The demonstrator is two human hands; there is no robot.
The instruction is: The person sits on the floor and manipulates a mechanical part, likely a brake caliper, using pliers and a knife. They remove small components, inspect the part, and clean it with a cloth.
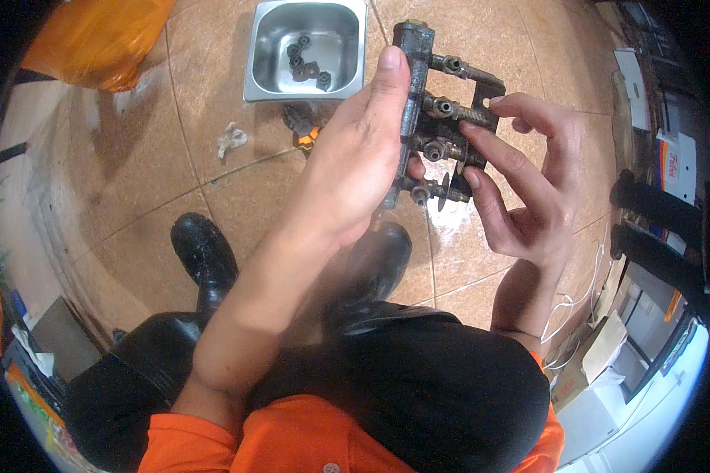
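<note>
My left hand point(355, 158) is closed around the dark metal bar of a grimy pipe manifold point(415, 59), held upright above the floor. Several short branches with small brass-coloured valves point(443, 106) stick out from its right side, along with dark flat plates point(485, 94). My right hand point(536, 181) has its fingers curled on the right end of these branches and plates, fingertips pressed against them. Behind my left hand, orange-and-black pliers point(301, 130) lie on the tiles, partly hidden.
A steel pan point(252, 75) holding small dark parts point(296, 61) sits at the top, beside a crumpled white scrap point(231, 140). An orange bag point(99, 43) lies top left. My boots point(207, 260) rest on the tiled floor point(134, 236). Boxes point(596, 355) and cables line the right side.
</note>
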